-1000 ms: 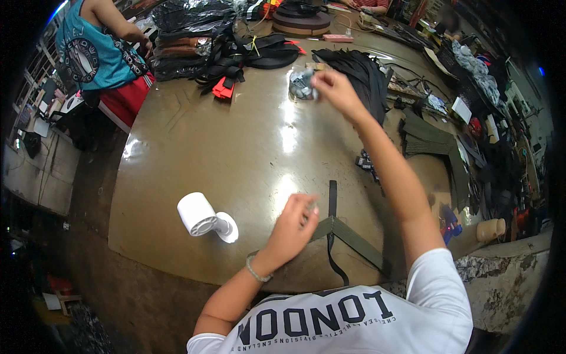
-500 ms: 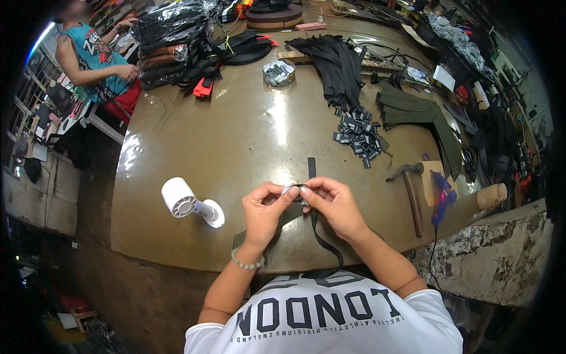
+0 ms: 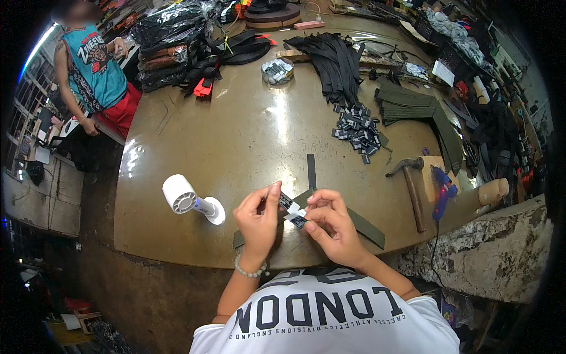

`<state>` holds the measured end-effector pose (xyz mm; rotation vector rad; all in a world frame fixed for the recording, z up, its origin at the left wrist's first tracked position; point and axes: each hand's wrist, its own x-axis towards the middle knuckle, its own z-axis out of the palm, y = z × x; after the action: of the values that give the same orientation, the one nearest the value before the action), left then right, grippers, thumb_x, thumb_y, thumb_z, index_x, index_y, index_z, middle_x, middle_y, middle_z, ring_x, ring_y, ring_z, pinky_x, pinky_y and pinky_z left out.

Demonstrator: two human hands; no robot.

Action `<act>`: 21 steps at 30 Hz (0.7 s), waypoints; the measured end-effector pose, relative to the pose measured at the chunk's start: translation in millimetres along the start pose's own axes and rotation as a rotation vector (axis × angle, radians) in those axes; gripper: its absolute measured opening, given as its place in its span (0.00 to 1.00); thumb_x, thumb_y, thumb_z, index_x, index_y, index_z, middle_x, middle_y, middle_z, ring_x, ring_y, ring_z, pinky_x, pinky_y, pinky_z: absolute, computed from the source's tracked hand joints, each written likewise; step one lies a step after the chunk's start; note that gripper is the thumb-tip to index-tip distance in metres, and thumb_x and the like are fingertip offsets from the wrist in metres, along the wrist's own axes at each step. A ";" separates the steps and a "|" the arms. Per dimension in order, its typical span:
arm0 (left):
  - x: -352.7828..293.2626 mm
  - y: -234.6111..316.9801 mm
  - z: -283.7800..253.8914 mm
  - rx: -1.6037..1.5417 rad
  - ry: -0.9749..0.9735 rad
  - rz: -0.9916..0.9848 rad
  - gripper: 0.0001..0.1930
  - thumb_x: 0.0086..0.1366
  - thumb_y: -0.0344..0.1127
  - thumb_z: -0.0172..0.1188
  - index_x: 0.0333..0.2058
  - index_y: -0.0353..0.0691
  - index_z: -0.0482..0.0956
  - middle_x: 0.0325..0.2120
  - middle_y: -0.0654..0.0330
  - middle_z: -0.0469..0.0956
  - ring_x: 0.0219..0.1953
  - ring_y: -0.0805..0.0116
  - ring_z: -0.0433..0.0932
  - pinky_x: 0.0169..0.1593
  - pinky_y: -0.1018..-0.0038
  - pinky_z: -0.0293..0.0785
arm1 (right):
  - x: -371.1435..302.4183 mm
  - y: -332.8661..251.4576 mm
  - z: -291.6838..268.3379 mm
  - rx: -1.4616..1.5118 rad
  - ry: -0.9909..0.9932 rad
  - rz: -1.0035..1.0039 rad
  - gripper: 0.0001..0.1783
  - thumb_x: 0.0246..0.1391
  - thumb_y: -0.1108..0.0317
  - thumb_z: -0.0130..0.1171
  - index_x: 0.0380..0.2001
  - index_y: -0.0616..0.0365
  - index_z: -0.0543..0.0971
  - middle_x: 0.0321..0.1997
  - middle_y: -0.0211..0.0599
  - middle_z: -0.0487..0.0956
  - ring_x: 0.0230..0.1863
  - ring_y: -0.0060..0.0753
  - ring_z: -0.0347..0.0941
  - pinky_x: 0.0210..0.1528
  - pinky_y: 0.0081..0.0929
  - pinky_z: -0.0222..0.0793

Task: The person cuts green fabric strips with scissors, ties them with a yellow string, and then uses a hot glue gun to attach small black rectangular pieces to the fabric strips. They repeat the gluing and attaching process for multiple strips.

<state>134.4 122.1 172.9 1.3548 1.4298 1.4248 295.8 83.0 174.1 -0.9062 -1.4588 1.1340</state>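
On a broad brown table (image 3: pixel 194 138), a bent green strap (image 3: pixel 367 229) lies near a white fan (image 3: pixel 180 193). Over the strap, the left hand (image 3: pixel 257 217) pinches a small black-and-white label (image 3: pixel 285 200); the right hand (image 3: pixel 335 229) grips a second label (image 3: pixel 299 222) close beside it. Whether the labels touch cannot be told.

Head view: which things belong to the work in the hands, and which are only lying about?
Likely in the work:
small dark-and-white pieces, pinched in left hand and right hand
olive V-shaped piece, under the hands
round tub of small pale pieces

Likely just lying about:
white fan
hammer
blue corded tool
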 end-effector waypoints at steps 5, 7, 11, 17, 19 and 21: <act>-4.5 2.4 7.8 -0.359 -0.124 -0.154 0.11 0.68 0.35 0.59 0.38 0.30 0.80 0.25 0.58 0.81 0.26 0.75 0.78 0.32 0.81 0.73 | 0.3 4.0 -13.1 -0.098 -0.145 -0.212 0.04 0.57 0.75 0.58 0.36 0.60 0.77 0.53 0.39 0.61 0.53 0.35 0.65 0.55 0.31 0.64; -0.3 5.5 9.8 -0.479 -0.226 -0.175 0.11 0.70 0.35 0.57 0.39 0.30 0.77 0.25 0.56 0.81 0.27 0.72 0.80 0.32 0.80 0.74 | -2.1 0.2 -16.9 -0.064 -0.208 -0.244 0.03 0.58 0.76 0.57 0.36 0.60 0.77 0.53 0.38 0.59 0.53 0.36 0.65 0.54 0.32 0.66; 15.7 10.0 8.2 -0.613 0.162 -0.196 0.10 0.73 0.37 0.49 0.40 0.33 0.68 0.36 0.46 0.80 0.33 0.62 0.82 0.39 0.71 0.81 | -13.0 -19.5 -23.2 0.149 -0.356 -0.286 0.06 0.55 0.78 0.58 0.37 0.58 0.78 0.52 0.40 0.61 0.56 0.38 0.64 0.54 0.33 0.69; -15.2 1.5 18.2 -0.925 -0.446 -0.527 0.14 0.71 0.35 0.51 0.50 0.33 0.69 0.37 0.52 0.78 0.33 0.68 0.81 0.37 0.75 0.80 | -2.0 -26.2 -46.2 0.269 -0.186 0.262 0.04 0.59 0.76 0.57 0.36 0.66 0.77 0.32 0.34 0.78 0.25 0.19 0.75 0.28 0.16 0.73; -22.5 -4.2 20.2 -1.015 -0.533 -0.637 0.14 0.70 0.36 0.54 0.49 0.32 0.72 0.35 0.55 0.78 0.31 0.71 0.80 0.33 0.78 0.79 | 3.4 -21.4 -51.2 0.296 -0.163 0.397 0.05 0.59 0.74 0.59 0.35 0.66 0.77 0.30 0.33 0.79 0.25 0.17 0.75 0.27 0.16 0.72; -24.4 -7.6 19.0 -0.906 -0.631 -0.560 0.14 0.69 0.35 0.56 0.47 0.32 0.74 0.34 0.57 0.79 0.31 0.73 0.79 0.31 0.79 0.78 | 7.7 -16.8 -54.5 0.261 -0.176 0.437 0.08 0.58 0.71 0.62 0.36 0.66 0.77 0.27 0.32 0.80 0.23 0.16 0.74 0.25 0.14 0.70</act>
<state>156.3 104.4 157.9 0.6309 0.5339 0.9310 348.4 95.8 193.6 -0.9837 -1.2395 1.7214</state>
